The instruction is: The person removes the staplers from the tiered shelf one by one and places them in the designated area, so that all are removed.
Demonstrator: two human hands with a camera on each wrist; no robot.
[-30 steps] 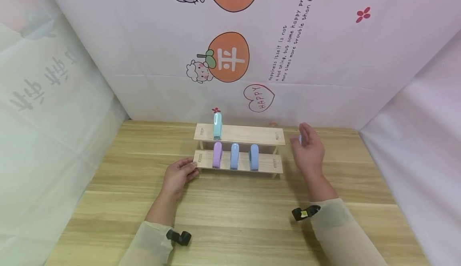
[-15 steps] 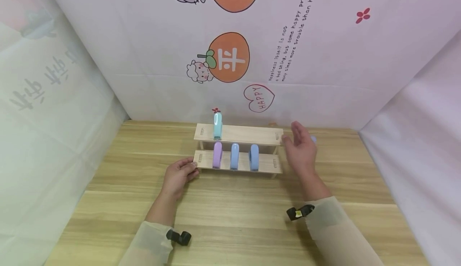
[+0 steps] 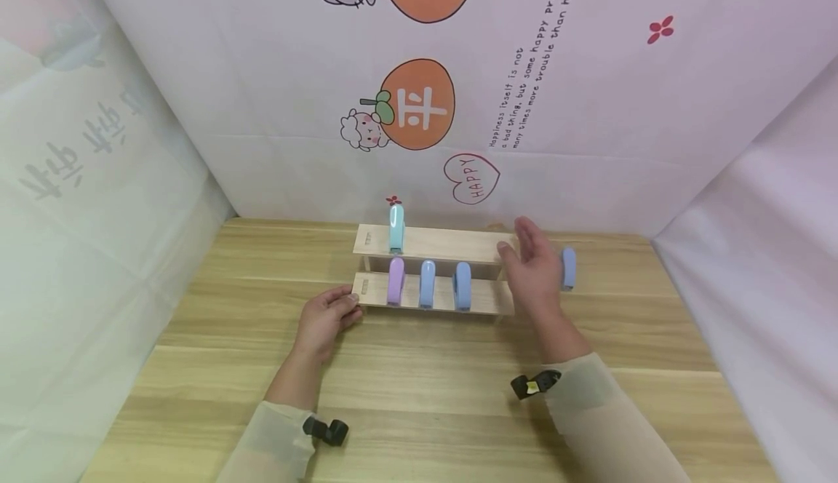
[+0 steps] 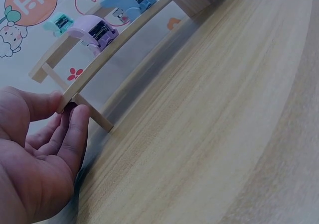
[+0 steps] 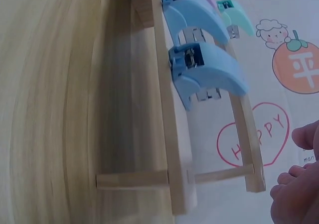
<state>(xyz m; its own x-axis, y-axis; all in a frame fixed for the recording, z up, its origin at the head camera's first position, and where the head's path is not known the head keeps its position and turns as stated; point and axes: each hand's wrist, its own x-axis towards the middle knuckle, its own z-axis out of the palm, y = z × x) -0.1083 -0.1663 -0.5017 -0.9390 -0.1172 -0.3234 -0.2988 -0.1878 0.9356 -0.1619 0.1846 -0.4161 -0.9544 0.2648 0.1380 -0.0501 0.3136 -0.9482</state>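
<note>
A two-tier wooden rack (image 3: 452, 244) stands on the table near the wall. A teal mini stapler (image 3: 396, 228) is on its upper board; a purple mini stapler (image 3: 396, 281) and two blue mini staplers (image 3: 427, 284) are on the lower one. My left hand (image 3: 325, 323) pinches the left end of the lower board, thumb (image 4: 47, 105) above and fingers beneath. My right hand (image 3: 537, 279) is at the rack's right end, fingers loosely extended and holding nothing. In the right wrist view it appears apart from the boards. Right of that hand, another blue mini stapler (image 3: 569, 269) is on the table.
A white printed cloth wall (image 3: 294, 177) rises directly behind the rack. White cloth also hangs along the left and right sides (image 3: 772, 199). The wooden table (image 3: 419, 396) extends in front of the rack between the forearms.
My right hand has moved left to the rack's right end, uncovering the blue mini stapler on the table beside it. My left hand keeps its grip on the rack.
</note>
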